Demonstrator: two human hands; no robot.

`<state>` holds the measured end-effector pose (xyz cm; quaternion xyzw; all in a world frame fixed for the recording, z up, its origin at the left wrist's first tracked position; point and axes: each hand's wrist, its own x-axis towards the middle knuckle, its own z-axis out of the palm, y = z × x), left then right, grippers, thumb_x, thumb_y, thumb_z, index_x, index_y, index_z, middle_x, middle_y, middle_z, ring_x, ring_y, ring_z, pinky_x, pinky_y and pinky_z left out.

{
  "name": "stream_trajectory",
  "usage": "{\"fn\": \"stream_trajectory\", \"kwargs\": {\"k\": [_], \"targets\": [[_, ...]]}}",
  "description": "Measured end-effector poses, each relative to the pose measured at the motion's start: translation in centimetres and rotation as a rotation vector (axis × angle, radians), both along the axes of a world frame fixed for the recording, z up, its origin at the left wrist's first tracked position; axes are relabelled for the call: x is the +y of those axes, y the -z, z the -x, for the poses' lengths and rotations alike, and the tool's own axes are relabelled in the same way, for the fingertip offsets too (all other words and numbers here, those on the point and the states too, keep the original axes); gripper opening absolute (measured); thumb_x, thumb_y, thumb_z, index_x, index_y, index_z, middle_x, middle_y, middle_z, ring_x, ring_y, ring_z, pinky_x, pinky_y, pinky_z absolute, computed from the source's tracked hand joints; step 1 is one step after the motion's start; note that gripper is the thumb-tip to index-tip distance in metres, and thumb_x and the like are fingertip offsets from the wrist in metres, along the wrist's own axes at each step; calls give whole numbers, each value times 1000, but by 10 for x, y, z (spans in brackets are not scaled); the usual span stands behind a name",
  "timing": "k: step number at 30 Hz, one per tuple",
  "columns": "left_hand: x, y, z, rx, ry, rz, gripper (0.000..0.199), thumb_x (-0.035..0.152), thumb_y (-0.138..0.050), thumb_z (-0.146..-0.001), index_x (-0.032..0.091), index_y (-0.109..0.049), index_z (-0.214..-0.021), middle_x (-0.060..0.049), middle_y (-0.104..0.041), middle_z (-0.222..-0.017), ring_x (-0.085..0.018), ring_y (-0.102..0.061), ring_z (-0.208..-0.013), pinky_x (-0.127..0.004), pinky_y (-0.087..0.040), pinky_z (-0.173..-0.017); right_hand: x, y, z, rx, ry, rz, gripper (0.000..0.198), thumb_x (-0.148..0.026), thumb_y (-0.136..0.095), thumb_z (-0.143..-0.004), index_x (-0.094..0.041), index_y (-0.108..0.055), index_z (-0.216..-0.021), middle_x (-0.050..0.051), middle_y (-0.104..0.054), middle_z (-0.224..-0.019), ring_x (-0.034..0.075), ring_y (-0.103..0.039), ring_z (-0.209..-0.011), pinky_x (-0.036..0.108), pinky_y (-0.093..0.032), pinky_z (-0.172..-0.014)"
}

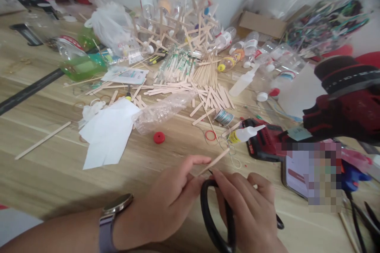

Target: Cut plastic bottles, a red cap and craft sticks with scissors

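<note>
1. Near the left edge of the wooden table lies one long flat wooden stick, thin and pale, alone on the grain; a dark strip runs slantwise above it
2. A sheet of white paper lies crumpled at its upper end, and beside it one clear ribbed plastic bottle lies on its side, with one round red cap just below it
3. Farther back, a green plastic bowl and a white plastic bag sit next to a heap of wooden sticks, too many and too tangled to count; some are glued into a frame, and several small bottles behind it are blurred
4. The left hand, a watch with a purple strap on its wrist, pinches a short wooden stick between thumb and forefinger near the front edge of the table; the stick slants up to the right
5. The right hand is closed around black scissors, fingers through a smooth oval loop; the blades are hidden by the hands where they meet the stick, and the lower handle is cut off by the picture's edge
6. Just behind lie a red rubber band, a spool of wire and one white glue bottle on its side
7. Toward the right edge a red and black power tool lies blurred, and a phone is partly obscured
</note>
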<state>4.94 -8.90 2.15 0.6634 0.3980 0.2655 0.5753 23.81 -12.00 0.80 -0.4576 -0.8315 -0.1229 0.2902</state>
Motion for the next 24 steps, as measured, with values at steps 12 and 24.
{"fn": "stream_trajectory", "kwargs": {"k": [12,24], "targets": [[11,8,0,-44,-94,279,36,56,-44,-98,21,-52,-100,12,-40,-48,-8,-34,-41,-19,-22,-39,2,-4,-11,-53,22,-2,21,-10,-44,-102,-15,-60,-113,4,-77,-89,14,-68,-72,35,-33,-74],[4,9,-3,-16,-97,236,29,50,-45,-99,23,-47,-91,9,-47,-59,-10,-43,-53,-21,-33,-47,3,-1,-1,-6,69,1,24,-11,-38,-103,-18,-60,-108,2,-76,-84,15,-66,-68,35,-32,-74]]}}
